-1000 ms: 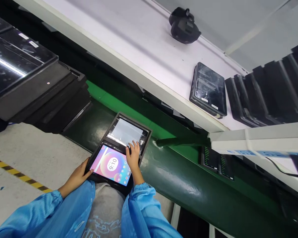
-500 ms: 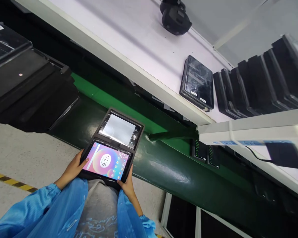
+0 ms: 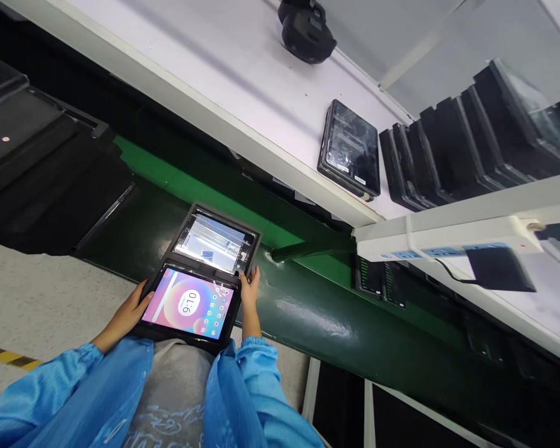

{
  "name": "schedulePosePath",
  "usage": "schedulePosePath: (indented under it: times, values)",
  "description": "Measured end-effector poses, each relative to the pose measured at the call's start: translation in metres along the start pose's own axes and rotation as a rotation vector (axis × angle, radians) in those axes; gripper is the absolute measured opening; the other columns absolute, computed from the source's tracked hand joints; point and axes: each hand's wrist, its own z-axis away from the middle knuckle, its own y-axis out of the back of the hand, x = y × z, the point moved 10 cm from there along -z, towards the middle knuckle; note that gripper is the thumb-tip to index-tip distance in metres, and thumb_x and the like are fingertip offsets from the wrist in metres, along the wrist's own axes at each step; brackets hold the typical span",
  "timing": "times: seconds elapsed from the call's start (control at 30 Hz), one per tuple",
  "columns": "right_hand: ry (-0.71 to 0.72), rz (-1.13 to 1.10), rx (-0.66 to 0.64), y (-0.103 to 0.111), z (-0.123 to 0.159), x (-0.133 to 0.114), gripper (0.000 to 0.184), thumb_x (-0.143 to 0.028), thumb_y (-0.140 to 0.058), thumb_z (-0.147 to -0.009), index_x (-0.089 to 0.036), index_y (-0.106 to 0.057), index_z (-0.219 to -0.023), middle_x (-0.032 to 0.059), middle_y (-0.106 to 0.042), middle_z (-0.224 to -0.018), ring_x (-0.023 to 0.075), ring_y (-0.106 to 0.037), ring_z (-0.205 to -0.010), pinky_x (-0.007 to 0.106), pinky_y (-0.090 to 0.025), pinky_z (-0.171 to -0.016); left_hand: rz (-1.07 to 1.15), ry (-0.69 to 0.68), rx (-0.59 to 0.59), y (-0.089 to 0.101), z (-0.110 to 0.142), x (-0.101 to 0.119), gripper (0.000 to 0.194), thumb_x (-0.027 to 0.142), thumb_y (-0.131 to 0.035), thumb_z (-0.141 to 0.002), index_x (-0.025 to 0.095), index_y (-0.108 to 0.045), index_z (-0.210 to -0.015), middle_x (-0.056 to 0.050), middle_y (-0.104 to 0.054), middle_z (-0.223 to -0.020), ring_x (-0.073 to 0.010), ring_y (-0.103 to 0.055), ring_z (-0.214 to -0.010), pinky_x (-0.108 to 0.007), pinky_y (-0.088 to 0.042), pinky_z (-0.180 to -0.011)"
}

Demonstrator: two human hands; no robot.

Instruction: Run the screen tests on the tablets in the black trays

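A black two-compartment tray (image 3: pixel 204 268) rests at my lap, with one tablet in each compartment. The nearer tablet (image 3: pixel 191 303) is lit with a home screen and a clock reading 9:10. On the farther tablet (image 3: pixel 214 241), the screen shows what looks like a live camera picture. My left hand (image 3: pixel 125 316) is closed on the tray's left edge beside the nearer tablet, thumb on top. At the right edge, my right hand (image 3: pixel 249 292) grips the tray near the farther tablet, its thumb by that tablet's lower right corner.
Beyond the green bench surface (image 3: pixel 303 317) runs a white shelf (image 3: pixel 261 118). On it are a stack of black trays with tablets (image 3: pixel 352 149), a row of upright black cases (image 3: pixel 452 149) and a black device (image 3: pixel 308 34). A power strip (image 3: pixel 438 242) juts in at right; black trays (image 3: pixel 37 168) are piled left.
My right hand has slid up the tray's right edge, from the nearer tablet's corner to the farther tablet. The farther screen has gone from plain white to a picture. My view has shifted slightly right.
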Motion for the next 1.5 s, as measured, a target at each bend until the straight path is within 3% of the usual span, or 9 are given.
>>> schedulePosePath:
  times: [0.17,0.3,0.4,0.53,0.67,0.83,1.03,1.27,1.5]
  values:
    - [0.133,0.218,-0.047,-0.016,-0.036,-0.038,0.100,-0.039,-0.070,-0.074,-0.012,-0.019,-0.156,0.0219,-0.038,-0.156,0.0304,-0.044,-0.140,0.047,-0.040,-0.111,0.036,0.082,0.006,-0.002,0.014,-0.044,0.065,0.062,-0.045,-0.090,0.020,-0.049,-0.139,-0.012,-0.061,-0.139,-0.0287,-0.053,-0.134,-0.046,-0.040,-0.115]
    - [0.199,0.470,-0.058,-0.022,-0.033,-0.047,0.124,-0.040,-0.084,-0.059,-0.010,-0.015,-0.158,0.0240,-0.023,-0.162,0.0359,-0.026,-0.150,0.050,-0.031,-0.117,0.051,0.078,-0.025,-0.005,0.020,-0.049,0.063,0.064,-0.043,-0.090,0.020,-0.053,-0.134,-0.010,-0.065,-0.133,-0.0285,-0.057,-0.129,-0.046,-0.042,-0.113]
    - [0.174,0.448,-0.006,-0.019,-0.037,-0.043,0.119,-0.042,-0.079,-0.068,-0.009,-0.009,-0.159,0.0250,-0.031,-0.158,0.0351,-0.039,-0.144,0.046,-0.038,-0.111,0.044,0.038,-0.035,-0.004,0.020,-0.039,0.060,0.063,-0.043,-0.090,0.021,-0.057,-0.130,-0.008,-0.068,-0.130,-0.0275,-0.059,-0.127,-0.042,-0.043,-0.113]
    - [-0.011,0.329,0.118,-0.004,-0.062,-0.024,0.088,-0.045,-0.048,-0.089,-0.003,-0.009,-0.157,0.0249,-0.062,-0.130,0.0331,-0.066,-0.113,0.044,-0.048,-0.095,0.007,0.015,-0.063,-0.005,0.018,-0.034,0.059,0.063,-0.045,-0.089,0.022,-0.060,-0.128,-0.007,-0.068,-0.130,-0.0280,-0.060,-0.125,-0.040,-0.046,-0.110]
    - [0.018,0.313,0.117,0.000,-0.078,-0.026,0.083,-0.052,-0.044,-0.090,-0.004,-0.021,-0.154,0.0241,-0.065,-0.126,0.0322,-0.067,-0.110,0.043,-0.049,-0.093,-0.003,0.038,-0.032,-0.003,0.016,-0.036,0.061,0.065,-0.043,-0.088,0.021,-0.062,-0.125,-0.008,-0.072,-0.123,-0.0298,-0.063,-0.122,-0.041,-0.049,-0.107]
    - [0.196,0.388,0.126,-0.001,-0.063,-0.055,0.085,-0.055,-0.050,-0.086,-0.006,-0.027,-0.152,0.0252,-0.045,-0.149,0.0337,-0.042,-0.139,0.048,-0.034,-0.112,-0.004,0.075,-0.034,-0.005,0.015,-0.036,0.061,0.067,-0.041,-0.088,0.022,-0.062,-0.122,-0.009,-0.072,-0.122,-0.0303,-0.064,-0.120,-0.044,-0.048,-0.107]
    - [0.361,0.563,0.049,-0.029,-0.031,-0.088,0.083,-0.046,-0.057,-0.083,-0.006,-0.029,-0.151,0.0256,-0.034,-0.156,0.0372,-0.023,-0.149,0.056,-0.025,-0.117,-0.013,0.052,-0.008,-0.001,0.014,-0.031,0.058,0.068,-0.042,-0.086,0.023,-0.065,-0.115,-0.007,-0.074,-0.116,-0.0296,-0.067,-0.113,-0.043,-0.051,-0.102]
    - [0.350,0.664,-0.075,-0.055,-0.009,-0.095,0.078,-0.045,-0.056,-0.085,-0.013,-0.031,-0.152,0.0212,-0.029,-0.160,0.0385,-0.015,-0.151,0.067,-0.016,-0.116,-0.016,0.054,-0.044,-0.004,0.014,-0.032,0.060,0.067,-0.040,-0.087,0.022,-0.063,-0.120,-0.008,-0.072,-0.121,-0.0292,-0.066,-0.116,-0.042,-0.048,-0.105]
    - [0.359,0.680,-0.108,-0.063,-0.004,-0.097,0.076,-0.043,-0.058,-0.084,-0.015,-0.033,-0.151,0.0195,-0.028,-0.161,0.0356,-0.013,-0.152,0.066,-0.014,-0.117,-0.054,0.063,-0.057,-0.003,0.016,-0.030,0.060,0.066,-0.037,-0.089,0.022,-0.061,-0.121,-0.007,-0.072,-0.122,-0.0282,-0.065,-0.117,-0.039,-0.049,-0.104]
